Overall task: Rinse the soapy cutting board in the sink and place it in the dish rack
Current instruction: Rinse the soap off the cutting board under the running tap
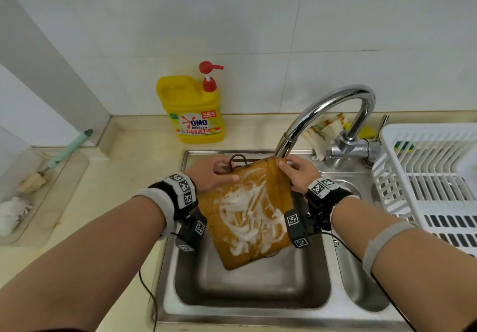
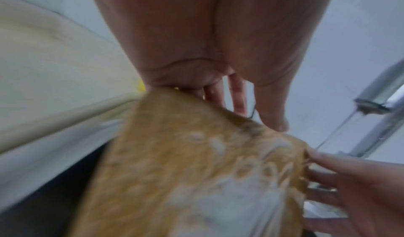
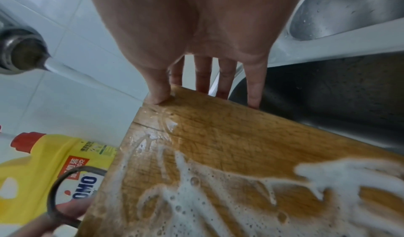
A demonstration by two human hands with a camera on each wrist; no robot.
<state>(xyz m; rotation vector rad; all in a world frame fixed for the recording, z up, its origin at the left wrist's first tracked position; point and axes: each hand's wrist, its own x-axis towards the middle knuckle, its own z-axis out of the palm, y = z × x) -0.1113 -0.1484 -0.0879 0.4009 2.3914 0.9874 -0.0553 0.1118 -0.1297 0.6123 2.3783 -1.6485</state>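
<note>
A wooden cutting board streaked with white foam stands tilted in the steel sink. My left hand grips its upper left corner beside a metal hanging ring. My right hand grips the upper right corner. In the right wrist view the thumb lies on the board and the fingers reach behind it. The left wrist view shows the blurred board under my left hand. Water runs from the faucet onto the board's top right corner. The white dish rack stands at the right.
A yellow dish soap bottle stands behind the sink on the counter. A brush lies on a clear tray at the left. A rag is bunched behind the faucet base. A small side basin sits between sink and rack.
</note>
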